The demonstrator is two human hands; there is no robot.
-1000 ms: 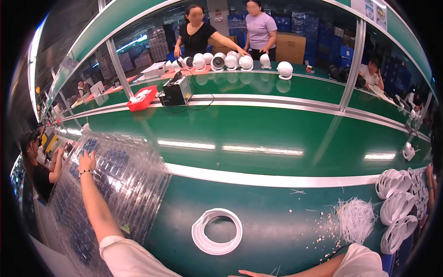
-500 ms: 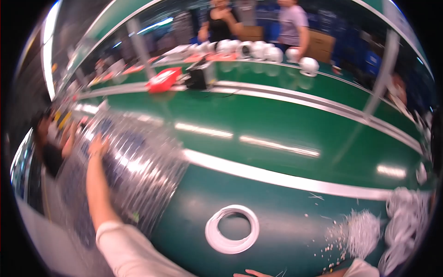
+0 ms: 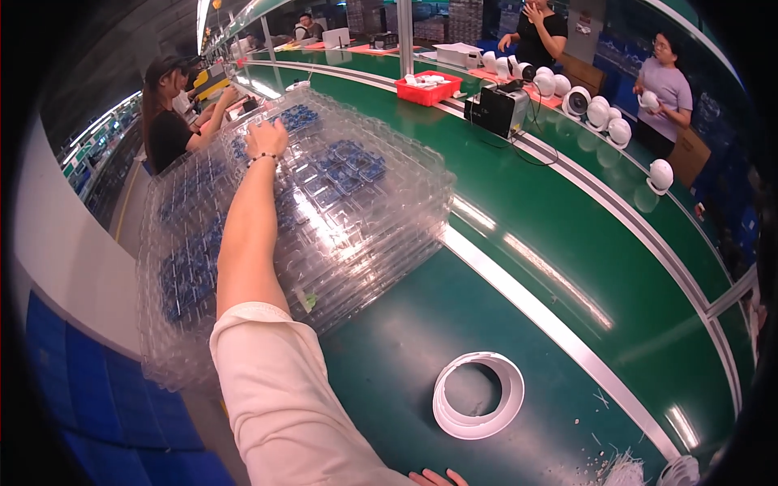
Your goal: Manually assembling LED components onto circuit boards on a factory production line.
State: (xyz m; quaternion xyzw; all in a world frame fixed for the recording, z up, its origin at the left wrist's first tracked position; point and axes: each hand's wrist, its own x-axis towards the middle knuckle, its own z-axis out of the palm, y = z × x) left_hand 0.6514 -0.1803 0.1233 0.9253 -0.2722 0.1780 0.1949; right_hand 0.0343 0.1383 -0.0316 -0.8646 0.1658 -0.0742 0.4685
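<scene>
My left hand (image 3: 266, 139) reaches over the far part of a tall stack of clear plastic trays (image 3: 381, 235). Its fingers are bent downward and look apart, near small blue circuit boards (image 3: 300, 117) in the top tray; I see nothing held, though the fingertips are partly hidden. More blue circuit boards (image 3: 356, 160) lie in the compartments to the right of the wrist. Of my right hand (image 3: 438, 478) only some fingers show at the lower edge, stretched out on the dark green table. Beyond them rests a white plastic ring (image 3: 512, 394).
White cut strands (image 3: 624, 470) and small bits lie at the lower right. Past a white rail (image 3: 551, 324) runs a green conveyor (image 3: 535, 219) with a red bin (image 3: 428, 89), a black box (image 3: 496, 109) and several white round housings (image 3: 660, 176). A person (image 3: 166, 113) sits at the left.
The view has turned left, so the tray stack now sits nearer the middle. My left hand, spread and blurred before, now has its fingers bent down over the boards. The ring still lies flat.
</scene>
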